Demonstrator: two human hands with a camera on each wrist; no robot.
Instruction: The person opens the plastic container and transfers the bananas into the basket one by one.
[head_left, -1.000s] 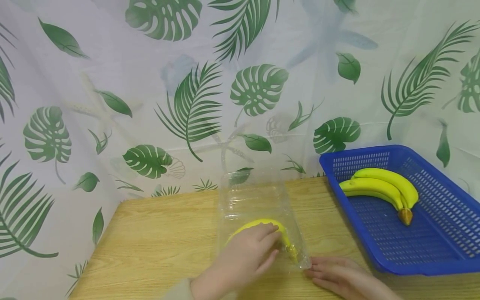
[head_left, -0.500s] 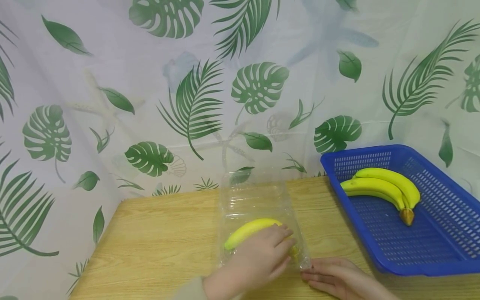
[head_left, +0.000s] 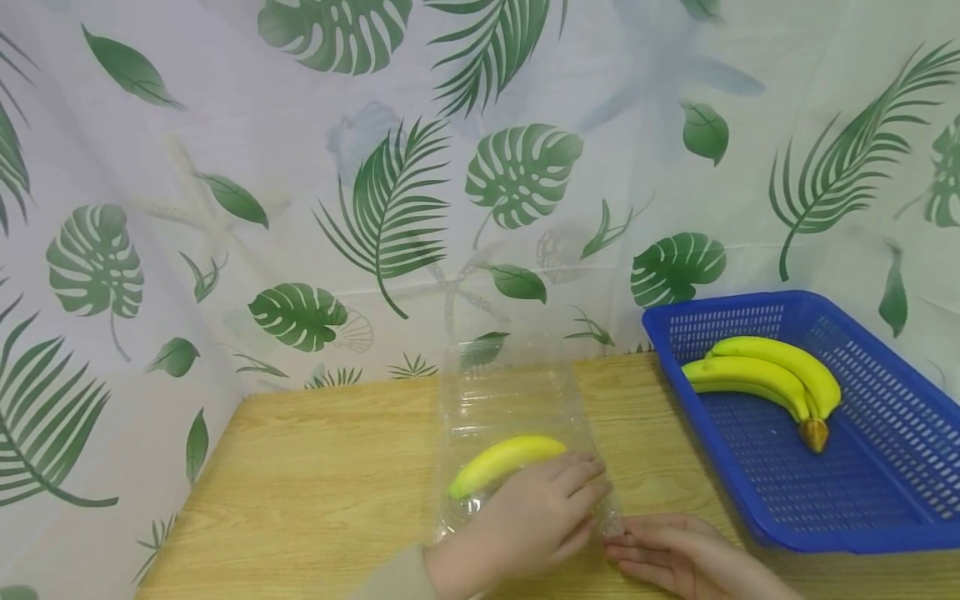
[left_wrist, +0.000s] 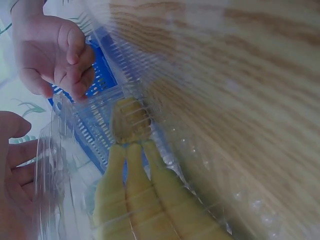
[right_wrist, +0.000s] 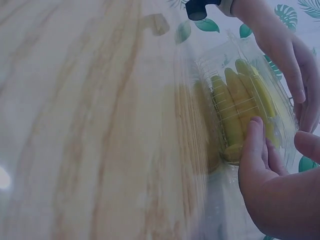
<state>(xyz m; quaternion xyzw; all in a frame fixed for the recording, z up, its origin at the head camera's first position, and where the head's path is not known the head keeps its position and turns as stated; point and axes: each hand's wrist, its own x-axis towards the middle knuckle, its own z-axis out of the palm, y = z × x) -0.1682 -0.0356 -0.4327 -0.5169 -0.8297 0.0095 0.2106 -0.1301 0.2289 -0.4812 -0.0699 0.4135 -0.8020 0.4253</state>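
Observation:
A clear plastic clamshell box point(head_left: 510, 392) lies unfolded on the table in the head view, its lid half toward the back. In its near half rests a bunch of yellow bananas point(head_left: 502, 462); the left wrist view shows the brown stem point(left_wrist: 131, 120) through the plastic. My left hand point(head_left: 528, 521) reaches over the bananas with fingers extended toward the stem end, covering part of the bunch. At the box's near right corner my right hand point(head_left: 671, 550) touches the plastic; in the right wrist view its fingers point(right_wrist: 256, 142) lie against the end wall.
A blue perforated basket point(head_left: 750, 517) stands on the right, holding another bunch of bananas point(head_left: 780, 379). A leaf-printed cloth point(head_left: 420, 208) hangs behind the wooden table point(head_left: 300, 475). A small black device point(right_wrist: 197, 9) sits at the left wrist.
My left hand has slid right along the bananas toward the stem end, uncovering their left end. My right hand stays at the box corner, nearly still.

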